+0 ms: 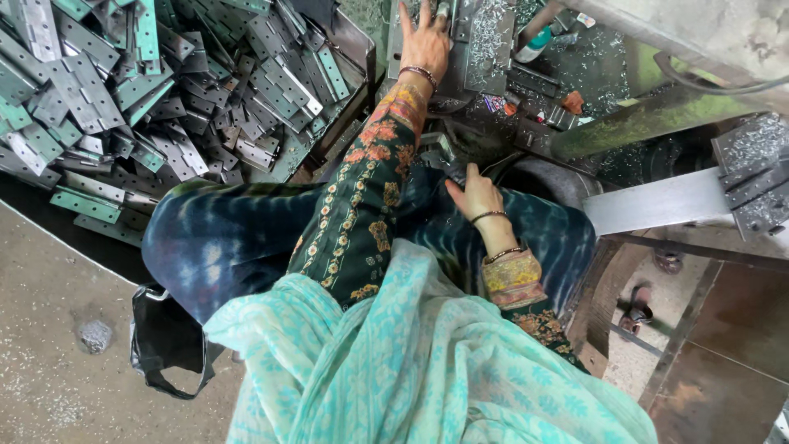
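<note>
My left hand [426, 43] reaches far forward, its fingers spread flat on a grey metal plate [485, 45] of a machine bed strewn with metal shavings. It wears a bracelet and a dark green flowered sleeve. My right hand [477, 196] lies lower, on my blue tie-dyed lap, with bangles at the wrist. Its fingers curl toward a small metal piece [437, 154] at the machine's edge. Whether they grip that piece is hidden.
A big heap of grey and green metal hinges [164, 90] fills a tray at the left. A black bag [164, 345] lies on the concrete floor. A grey steel bar [657, 204] juts in from the right. A sandal [637, 308] sits below it.
</note>
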